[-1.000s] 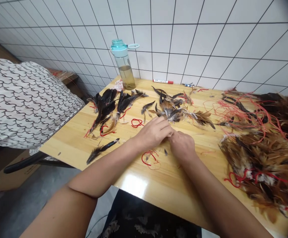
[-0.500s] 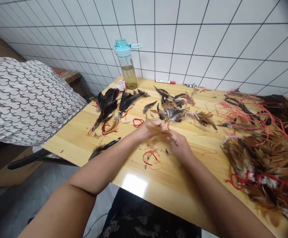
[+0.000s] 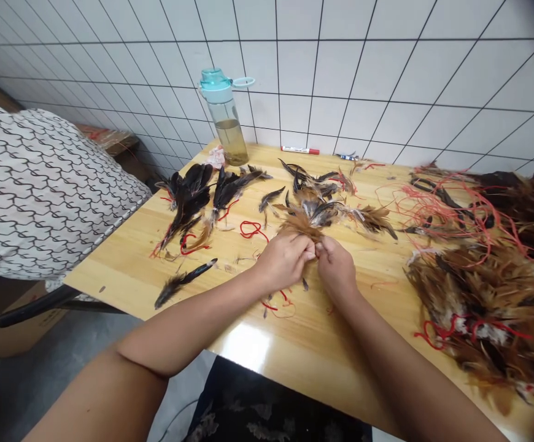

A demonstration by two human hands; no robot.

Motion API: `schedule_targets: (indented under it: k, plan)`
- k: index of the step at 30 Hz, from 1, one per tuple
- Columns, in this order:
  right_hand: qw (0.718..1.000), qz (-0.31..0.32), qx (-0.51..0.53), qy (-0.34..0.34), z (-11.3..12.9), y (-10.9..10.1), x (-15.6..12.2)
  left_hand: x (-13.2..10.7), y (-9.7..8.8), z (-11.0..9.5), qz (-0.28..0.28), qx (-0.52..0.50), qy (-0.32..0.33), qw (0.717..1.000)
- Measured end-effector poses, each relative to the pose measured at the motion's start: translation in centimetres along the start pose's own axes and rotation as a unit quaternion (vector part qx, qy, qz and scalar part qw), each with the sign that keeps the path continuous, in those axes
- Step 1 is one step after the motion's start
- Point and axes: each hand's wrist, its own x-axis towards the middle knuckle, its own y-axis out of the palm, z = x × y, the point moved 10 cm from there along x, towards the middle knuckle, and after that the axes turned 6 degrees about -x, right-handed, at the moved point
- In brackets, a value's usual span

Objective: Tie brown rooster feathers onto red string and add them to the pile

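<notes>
Both hands meet over the middle of the table. My left hand (image 3: 285,259) is closed around the lower end of a brown feather bunch (image 3: 300,222), whose tips fan out beyond the fingers. Right beside it, my right hand (image 3: 337,265) is closed with its fingertips pinched near the base of the same bunch; what lies between them is hidden. A red cord (image 3: 252,230) lies looped to the left of my left hand. Loose grey and brown feathers (image 3: 326,212) lie just behind the bunch.
Black feather bunches (image 3: 186,193) and a single dark feather (image 3: 184,282) lie at left. A bottle (image 3: 230,129) and a red-capped marker (image 3: 299,150) stand and lie near the tiled wall. Tangled pink string (image 3: 455,209) and a large brown feather pile (image 3: 501,294) fill the right side.
The hands have come closer together and lower in the view. The brown feathers, blurred before, now fan out clearly beyond the fingers. The view has shifted slightly right.
</notes>
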Motion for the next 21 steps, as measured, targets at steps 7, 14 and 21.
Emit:
schedule_targets:
  k: [7, 14, 21]
  plan:
    - [0.945, 0.062, -0.313, -0.075, 2.0, 0.3, -0.5, -0.3, 0.4, -3.5, -0.016, 0.241, 0.148, 0.959]
    - [0.936, 0.14, -0.261, -0.189, 3.4, 2.4, -1.4, 0.9, -0.9, 1.2, 0.07, 0.026, 0.07, 0.995]
    - [0.934, 0.167, 0.292, -0.118, 2.7, 2.6, -0.4, 0.3, 0.2, 5.2, 0.094, -0.176, -0.05, 0.979]
